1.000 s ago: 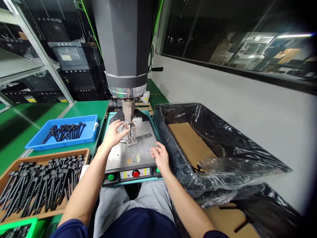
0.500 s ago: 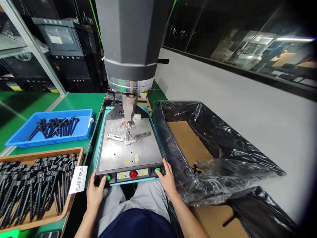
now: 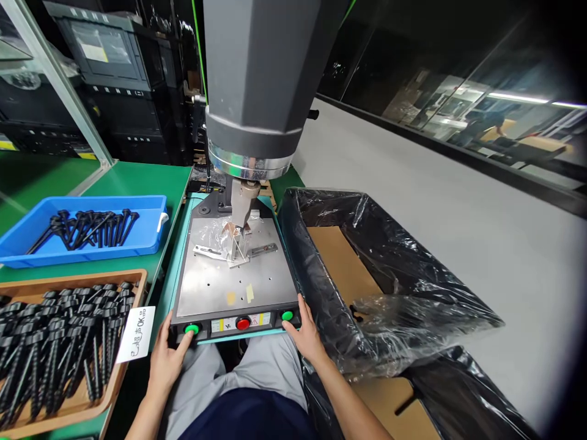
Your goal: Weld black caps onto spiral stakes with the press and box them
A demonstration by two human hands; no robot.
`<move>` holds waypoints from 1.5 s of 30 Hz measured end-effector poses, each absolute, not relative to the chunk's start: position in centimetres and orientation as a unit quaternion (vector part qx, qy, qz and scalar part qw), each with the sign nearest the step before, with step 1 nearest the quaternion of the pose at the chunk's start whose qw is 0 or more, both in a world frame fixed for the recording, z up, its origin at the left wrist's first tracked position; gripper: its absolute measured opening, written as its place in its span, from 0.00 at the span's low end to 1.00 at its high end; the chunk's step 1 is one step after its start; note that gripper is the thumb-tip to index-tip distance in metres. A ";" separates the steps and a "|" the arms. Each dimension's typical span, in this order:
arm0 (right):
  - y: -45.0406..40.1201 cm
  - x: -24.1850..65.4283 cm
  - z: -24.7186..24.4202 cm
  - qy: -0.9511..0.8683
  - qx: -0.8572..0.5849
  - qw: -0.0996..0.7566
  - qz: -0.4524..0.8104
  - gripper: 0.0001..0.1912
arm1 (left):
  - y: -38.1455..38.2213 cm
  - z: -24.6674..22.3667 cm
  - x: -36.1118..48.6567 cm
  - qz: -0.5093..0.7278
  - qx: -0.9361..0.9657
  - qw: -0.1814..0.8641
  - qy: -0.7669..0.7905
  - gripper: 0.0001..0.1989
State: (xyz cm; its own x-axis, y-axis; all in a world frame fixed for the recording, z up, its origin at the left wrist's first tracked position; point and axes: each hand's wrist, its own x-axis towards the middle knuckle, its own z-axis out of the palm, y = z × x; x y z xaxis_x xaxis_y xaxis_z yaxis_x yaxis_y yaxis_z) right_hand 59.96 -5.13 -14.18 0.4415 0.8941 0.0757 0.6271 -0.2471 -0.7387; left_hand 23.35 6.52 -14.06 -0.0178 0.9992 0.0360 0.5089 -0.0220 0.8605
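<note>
My left hand (image 3: 166,360) rests at the left front corner of the press base, fingers spread along its side and the thumb tip at the edge of the left green button (image 3: 191,329). At the right corner my right hand (image 3: 306,335) lies the same way, its thumb just below the right green button (image 3: 287,315). Neither hand holds anything. A red button (image 3: 243,323) sits between them. Above the metal plate (image 3: 220,293) the grey machine head (image 3: 263,73) reaches down with a metal horn (image 3: 241,205) into a small clear fixture (image 3: 236,247); what sits inside is unclear.
On the left stand a blue tray (image 3: 110,247) with black stem-like parts and a tan tray (image 3: 132,342) full of similar ribbed parts, with a handwritten card (image 3: 136,333). A bin lined with black plastic (image 3: 413,256) stands on the right, cardboard (image 3: 342,263) inside.
Both thumbs have shifted off the green buttons, which now show more fully. The view has turned and tilted slightly. The horn remains down at the fixture.
</note>
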 end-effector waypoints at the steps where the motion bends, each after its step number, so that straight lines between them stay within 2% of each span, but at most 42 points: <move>1: -5.2 59.9 -14.1 -0.495 -0.769 0.358 0.188 0.45 | 6.5 -14.1 23.3 0.367 0.618 0.334 0.609 0.41; 10: -5.0 59.8 -14.4 -0.491 -0.769 0.369 0.178 0.46 | 6.0 -13.7 23.8 0.350 0.622 0.323 0.621 0.43; 14: -5.0 59.8 -14.5 -0.489 -0.768 0.375 0.175 0.45 | 5.7 -12.7 24.0 0.347 0.616 0.320 0.630 0.40; 16: -5.0 59.7 -14.5 -0.487 -0.768 0.378 0.172 0.45 | 5.5 -12.0 24.4 0.368 0.615 0.275 0.641 0.38; 18: -5.0 59.7 -14.5 -0.484 -0.769 0.382 0.170 0.45 | 5.0 -11.2 25.2 0.423 0.622 0.179 0.634 0.36; 20: -5.0 59.7 -14.5 -0.480 -0.768 0.385 0.175 0.45 | 4.3 -10.2 26.7 0.493 0.656 0.085 0.565 0.31; 22: -5.0 59.8 -14.7 -0.473 -0.768 0.391 0.185 0.45 | 3.5 -9.2 28.7 0.542 0.709 0.065 0.446 0.26; 25: -4.7 59.9 -14.9 -0.452 -0.768 0.412 0.191 0.43 | 3.0 -8.0 32.6 0.543 0.757 0.174 0.318 0.24; 28: -4.3 60.0 -14.1 -0.404 -0.758 0.466 0.211 0.43 | 4.2 -7.4 36.1 0.508 0.739 0.315 0.312 0.25; 30: -4.0 59.9 -12.5 -0.359 -0.737 0.537 0.198 0.43 | 5.8 -7.1 37.8 0.497 0.696 0.407 0.320 0.31; 33: -3.6 59.3 -9.4 -0.357 -0.676 0.637 0.099 0.42 | 8.7 -6.3 39.4 0.501 0.633 0.506 0.305 0.40; 35: -3.0 58.6 -7.9 -0.378 -0.642 0.662 0.083 0.40 | 10.3 -5.4 40.1 0.507 0.610 0.534 0.293 0.42; 39: -0.7 56.5 -7.2 -0.346 -0.629 0.653 0.241 0.38 | 12.2 -3.3 41.5 0.540 0.554 0.560 0.296 0.41; 45: 4.9 53.4 -6.5 -0.317 -0.564 0.654 0.393 0.30 | 12.3 -1.3 42.2 0.613 0.476 0.549 0.310 0.28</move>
State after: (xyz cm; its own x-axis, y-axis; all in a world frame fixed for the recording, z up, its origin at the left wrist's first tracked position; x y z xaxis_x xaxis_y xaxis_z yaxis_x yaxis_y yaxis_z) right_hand 53.41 4.92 -6.47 0.4900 0.8712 -0.0296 -0.1577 0.0551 -0.9860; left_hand 42.18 12.26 -1.28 0.0552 0.9683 0.2436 -0.3772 -0.2057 0.9030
